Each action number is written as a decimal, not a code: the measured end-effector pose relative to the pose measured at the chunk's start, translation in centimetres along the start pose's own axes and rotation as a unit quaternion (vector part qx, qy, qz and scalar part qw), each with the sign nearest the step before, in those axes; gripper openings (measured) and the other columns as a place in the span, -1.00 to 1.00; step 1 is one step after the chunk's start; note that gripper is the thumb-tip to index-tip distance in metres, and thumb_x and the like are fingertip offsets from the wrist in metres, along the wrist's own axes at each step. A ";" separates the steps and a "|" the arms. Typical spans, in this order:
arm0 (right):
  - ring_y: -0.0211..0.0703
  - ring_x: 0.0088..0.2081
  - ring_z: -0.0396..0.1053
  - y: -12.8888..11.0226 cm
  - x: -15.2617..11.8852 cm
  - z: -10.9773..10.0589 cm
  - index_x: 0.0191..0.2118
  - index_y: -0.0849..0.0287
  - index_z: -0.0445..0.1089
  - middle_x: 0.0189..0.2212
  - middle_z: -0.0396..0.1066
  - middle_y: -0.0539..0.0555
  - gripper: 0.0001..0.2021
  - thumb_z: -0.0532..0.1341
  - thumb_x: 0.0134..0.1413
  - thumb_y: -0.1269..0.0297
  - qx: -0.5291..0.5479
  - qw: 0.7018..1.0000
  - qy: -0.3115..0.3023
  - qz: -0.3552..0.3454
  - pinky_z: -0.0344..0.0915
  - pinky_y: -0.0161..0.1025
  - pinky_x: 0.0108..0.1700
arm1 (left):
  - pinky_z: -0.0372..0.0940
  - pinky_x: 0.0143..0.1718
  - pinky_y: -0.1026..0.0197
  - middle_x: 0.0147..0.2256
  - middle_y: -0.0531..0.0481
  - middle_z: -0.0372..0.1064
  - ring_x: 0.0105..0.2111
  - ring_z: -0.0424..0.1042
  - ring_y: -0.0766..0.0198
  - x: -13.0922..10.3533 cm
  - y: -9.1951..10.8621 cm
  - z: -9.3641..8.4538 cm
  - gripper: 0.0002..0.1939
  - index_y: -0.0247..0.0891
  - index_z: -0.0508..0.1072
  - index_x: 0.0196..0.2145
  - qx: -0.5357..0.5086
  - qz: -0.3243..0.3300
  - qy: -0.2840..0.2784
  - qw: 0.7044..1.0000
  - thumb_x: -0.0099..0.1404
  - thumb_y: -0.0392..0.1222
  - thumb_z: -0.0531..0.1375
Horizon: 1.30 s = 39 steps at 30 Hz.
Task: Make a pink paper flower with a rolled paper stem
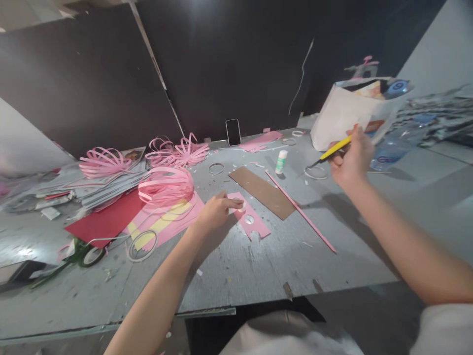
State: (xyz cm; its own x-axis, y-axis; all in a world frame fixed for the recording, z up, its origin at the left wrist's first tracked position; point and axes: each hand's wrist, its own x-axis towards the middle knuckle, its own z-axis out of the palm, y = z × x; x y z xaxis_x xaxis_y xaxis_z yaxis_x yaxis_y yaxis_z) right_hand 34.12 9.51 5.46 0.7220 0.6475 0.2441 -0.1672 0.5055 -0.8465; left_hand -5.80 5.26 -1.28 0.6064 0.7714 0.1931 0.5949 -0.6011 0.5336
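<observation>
My right hand point(353, 160) is raised over the right side of the table, closed around a yellow craft knife point(335, 147). The knife's thin dark tip points down and to the left. On the table, my left hand point(216, 211) stretches its index finger onto a small round white piece point(241, 208), its other fingers curled. That piece lies on a pink paper strip point(259, 228) with a round hole and a notched near end. Beside the strip are a brown cardboard rectangle point(262, 192) and a long thin pink stick point(303, 213).
A glue stick point(281, 162) and a phone point(233, 132) stand farther back. Looped pink paper strips point(166, 185), red paper point(107, 219) and green-handled scissors point(76, 257) lie left. A white bag point(334, 116) and a plastic bottle point(397, 145) are right. A dark panel point(229, 64) rises behind.
</observation>
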 end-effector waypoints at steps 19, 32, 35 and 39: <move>-0.35 -0.68 0.27 5.1 -12.8 2.2 -0.24 -0.01 0.23 -0.47 0.49 -0.15 -0.47 0.59 0.04 -0.05 -0.020 0.912 -0.362 0.191 0.14 -0.32 -0.68 | 0.52 0.14 -0.09 0.15 -0.07 0.62 0.10 0.63 0.01 -0.3 0.5 -0.9 -0.57 -0.07 0.73 0.05 -0.085 -0.015 -0.014 0.996 0.39 -0.41 0.19; -0.28 -0.58 0.37 6.9 -13.4 2.1 -0.20 0.01 0.22 -0.44 0.46 -0.10 -0.48 0.56 0.12 -0.07 -0.046 0.900 -0.387 0.196 0.29 -0.25 -0.54 | 0.53 0.13 0.04 0.16 -0.04 0.60 0.17 0.61 0.09 0.1 0.2 -0.7 -0.30 -0.04 0.73 0.03 -0.070 -0.010 -0.022 0.997 0.23 -0.67 0.07; -0.28 -0.59 0.35 7.0 -12.9 2.0 -0.19 0.01 0.21 -0.47 0.45 -0.09 -0.46 0.56 0.10 -0.11 -0.073 0.906 -0.376 0.182 0.22 -0.27 -0.58 | 0.53 0.13 0.04 0.13 -0.04 0.62 0.10 0.65 0.10 0.3 0.1 -0.3 -0.28 -0.06 0.74 0.01 -0.015 0.010 -0.015 1.000 0.19 -0.70 0.06; -0.26 -0.60 0.32 7.1 -12.5 2.1 -0.20 0.00 0.19 -0.53 0.41 -0.11 -0.42 0.57 0.05 -0.14 -0.083 0.908 -0.371 0.175 0.20 -0.25 -0.59 | 0.53 0.12 0.05 0.12 -0.08 0.63 0.01 0.67 0.13 0.5 0.2 0.0 -0.30 -0.08 0.74 0.01 0.042 0.032 -0.013 0.999 0.20 -0.70 0.08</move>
State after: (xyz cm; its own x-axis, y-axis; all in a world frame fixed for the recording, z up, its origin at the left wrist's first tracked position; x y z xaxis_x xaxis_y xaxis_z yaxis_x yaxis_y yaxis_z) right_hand 22.46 6.19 -2.58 -0.0181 0.9891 0.1458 -0.1509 0.1415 -0.9784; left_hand -5.39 5.53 -1.08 0.6575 0.7258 0.2025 0.5963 -0.6655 0.4490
